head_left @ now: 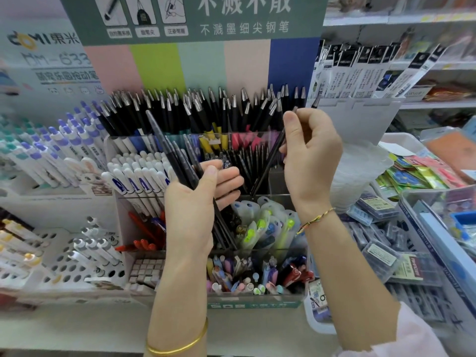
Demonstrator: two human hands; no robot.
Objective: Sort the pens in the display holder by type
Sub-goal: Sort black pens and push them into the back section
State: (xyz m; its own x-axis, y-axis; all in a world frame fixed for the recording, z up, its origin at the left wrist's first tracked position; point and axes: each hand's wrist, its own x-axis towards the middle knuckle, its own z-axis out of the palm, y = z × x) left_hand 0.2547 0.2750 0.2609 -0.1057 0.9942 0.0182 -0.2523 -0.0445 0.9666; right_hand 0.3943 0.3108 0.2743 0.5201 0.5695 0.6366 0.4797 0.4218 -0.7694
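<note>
A clear tiered display holder [110, 150] stands in front of me, packed with pens. Black pens with silver tips [206, 109] fill its back row. White pens with blue print [139, 181] lean at the left. My left hand [198, 202] grips a bundle of several thin black pens [170, 150] that fan up to the left. My right hand [309, 155] pinches one thin black pen [270, 161] near its top; its lower end reaches into a middle compartment of black pens [247, 161].
Pastel pens [242, 279] fill the front row, with green-capped ones [257, 228] above them. White and purple pens [64, 145] stand in a rack at left. Packaged refills [360, 68] hang at upper right. Clear boxes and packets [381, 251] crowd the right counter.
</note>
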